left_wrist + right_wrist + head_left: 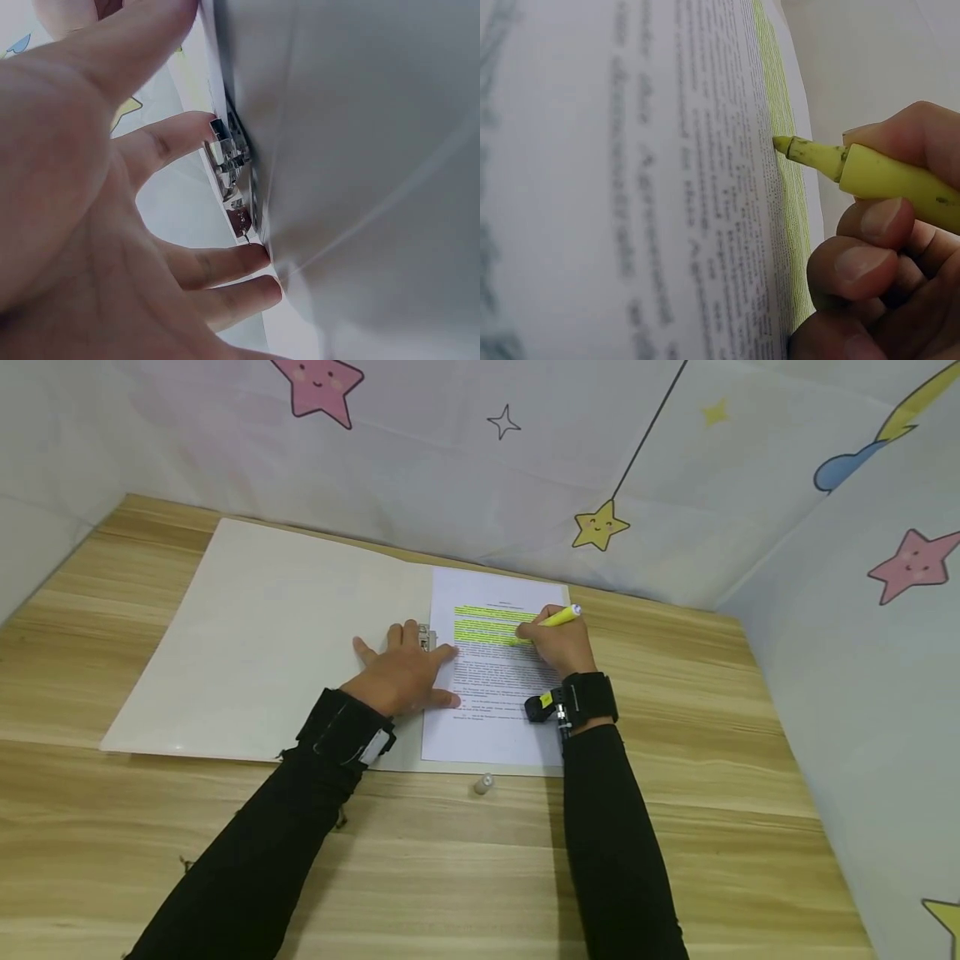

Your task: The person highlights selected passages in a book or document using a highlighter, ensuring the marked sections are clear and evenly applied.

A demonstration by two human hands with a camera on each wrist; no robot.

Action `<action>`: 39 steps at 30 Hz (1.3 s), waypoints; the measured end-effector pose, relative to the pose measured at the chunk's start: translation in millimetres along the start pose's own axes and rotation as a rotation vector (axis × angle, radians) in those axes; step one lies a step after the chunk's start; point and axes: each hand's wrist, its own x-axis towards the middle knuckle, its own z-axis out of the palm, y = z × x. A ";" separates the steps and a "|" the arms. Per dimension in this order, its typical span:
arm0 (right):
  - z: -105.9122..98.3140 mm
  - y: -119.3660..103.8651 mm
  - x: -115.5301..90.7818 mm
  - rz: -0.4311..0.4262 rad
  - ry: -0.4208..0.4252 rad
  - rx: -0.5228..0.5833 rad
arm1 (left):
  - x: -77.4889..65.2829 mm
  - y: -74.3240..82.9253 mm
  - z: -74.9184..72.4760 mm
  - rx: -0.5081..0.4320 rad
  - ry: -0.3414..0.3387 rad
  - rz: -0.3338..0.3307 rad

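Observation:
A yellow highlighter [889,180] is pinched in my right hand [564,642], its tip on the printed sheet [487,739] at the lower edge of the yellow-marked lines. In the right wrist view the other fingers curl below the pen. My left hand [401,672] rests with spread fingers across the white folder [285,602] and the sheet's left edge. Thumb and index finger touch the paper. The folder's metal clip [229,169] sits beneath that hand, by the fingertips in the left wrist view. The folder lies open, with the sheet on its right side.
A small greyish cap [483,784] stands on the wooden table [465,868] just in front of the folder. White cloth walls [450,468] printed with stars enclose the table at the back and sides.

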 end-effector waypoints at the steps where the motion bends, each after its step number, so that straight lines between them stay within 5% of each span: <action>1: -0.1 0.0 0.2 0.006 -0.002 -0.002 | 0.1 -0.2 0.2 -0.001 -0.001 -0.001; 39: -16.9 7.7 1.4 0.025 0.002 -0.018 | 0.7 -0.9 0.4 -0.012 0.005 0.011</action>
